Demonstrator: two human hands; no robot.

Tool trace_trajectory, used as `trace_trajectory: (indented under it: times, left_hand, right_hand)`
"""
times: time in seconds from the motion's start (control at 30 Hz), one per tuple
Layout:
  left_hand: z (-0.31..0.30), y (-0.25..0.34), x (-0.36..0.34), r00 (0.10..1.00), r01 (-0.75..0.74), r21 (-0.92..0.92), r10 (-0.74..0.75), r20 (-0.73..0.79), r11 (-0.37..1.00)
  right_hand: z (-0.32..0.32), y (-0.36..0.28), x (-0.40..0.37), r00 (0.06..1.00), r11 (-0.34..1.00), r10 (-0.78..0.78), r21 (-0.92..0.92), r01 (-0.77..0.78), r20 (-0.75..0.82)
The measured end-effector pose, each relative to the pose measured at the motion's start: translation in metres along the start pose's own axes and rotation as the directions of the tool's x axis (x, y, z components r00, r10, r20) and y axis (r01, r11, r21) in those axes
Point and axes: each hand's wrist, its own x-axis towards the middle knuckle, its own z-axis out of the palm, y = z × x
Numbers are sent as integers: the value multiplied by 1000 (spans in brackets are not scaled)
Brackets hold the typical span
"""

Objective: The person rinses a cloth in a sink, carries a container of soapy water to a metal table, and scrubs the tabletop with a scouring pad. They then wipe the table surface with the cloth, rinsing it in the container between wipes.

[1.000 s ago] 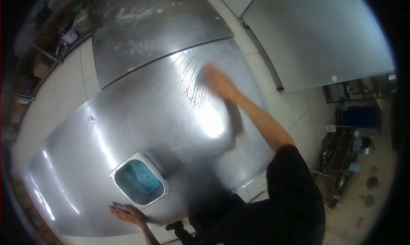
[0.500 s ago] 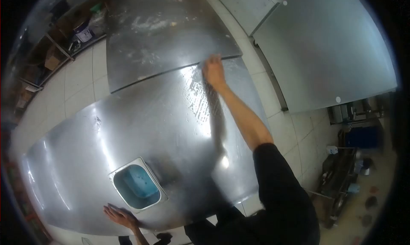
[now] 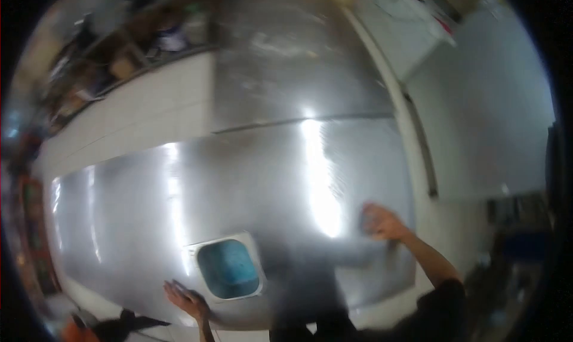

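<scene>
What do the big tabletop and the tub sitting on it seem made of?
Tabletop: probably stainless steel, smooth, shiny, judging by its grey sheen and bright streaked reflections. Tub: probably metal too, satin-looking, from its pale grey rim, though blur leaves that open.

no text legible to us, no label, brand, number or sign that we can read

Stretched right across the middle, a broad steel table [image 3: 256, 187] is lit by long bright bands of light [image 3: 319, 181], the widest thrown down its right half. A metal pan [image 3: 193, 250], bluish inside, is set on it, close to the near edge! Along the far side, only a dark seam is left before a second steel surface [image 3: 280, 91], its dull top marked with pale smears [image 3: 262, 42].
</scene>
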Motion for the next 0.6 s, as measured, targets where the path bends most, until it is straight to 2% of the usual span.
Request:
trace_trajectory:
  times: [0.03,0.07,0.1,0.13,0.2,0.23,0.27,0.3,0.33,0.37,0.4,0.43,0.5,0.53,0.57,0.6]
  left_hand:
    - [-1,2,0,1000,-1,-40,0,-18,999]
    - [-13,15,4,1000,2,-45,-1,7,999]
    - [-13,16,2,1000,11,-32,-11,2,999]
    - [-9,12,1,1000,8,-20,-8,2,1000]
    - [-6,5,2,999,-10,-36,11,38,999]
    - [-4,5,1,1000,-5,7,5,11,1000]
    - [-2,5,0,1000,-19,41,18,6,999]
    - [-6,-1,-9,992,-85,25,83,100,996]
    - [-9,-10,-12,991,-103,56,98,87,993]
    - [7,-10,-5,993,-115,65,113,43,991]
    - [14,-14,-5,992,-122,86,122,0,989]
    - [13,-14,-7,983,-184,26,185,-17,982]
    - [14,-15,-10,983,-185,84,185,17,979]
    - [17,-23,-8,978,-207,109,206,20,972]
    - [22,-26,-5,974,-228,108,227,25,968]
    - [24,-27,-3,983,-184,104,182,27,977]
  right_hand:
    - [-20,26,27,955,950,151,-229,-212,-255]
    - [-40,53,55,824,814,289,-327,-479,-488]
    - [-45,62,80,671,775,324,-219,-592,-667]
    - [-24,43,78,672,782,332,-205,-588,-662]
    - [24,-6,51,884,925,232,-189,-330,-407]
    - [29,-6,37,872,910,273,-183,-371,-407]
    - [30,0,17,952,937,151,-267,-223,-267]
    - [29,-2,-24,971,950,157,-242,-199,-180]
    - [13,4,-49,940,927,262,-213,-308,-220]
    - [-3,16,-57,817,822,453,-189,-538,-357]
    - [-12,26,-51,596,647,626,-92,-757,-502]
    - [13,18,-44,602,676,631,-33,-736,-489]
    - [62,-3,-29,613,721,641,86,-688,-462]
    - [74,-43,-49,591,703,658,101,-704,-467]
    - [73,-84,-74,734,812,565,98,-575,-377]
    - [62,-82,-107,802,853,499,23,-521,-329]
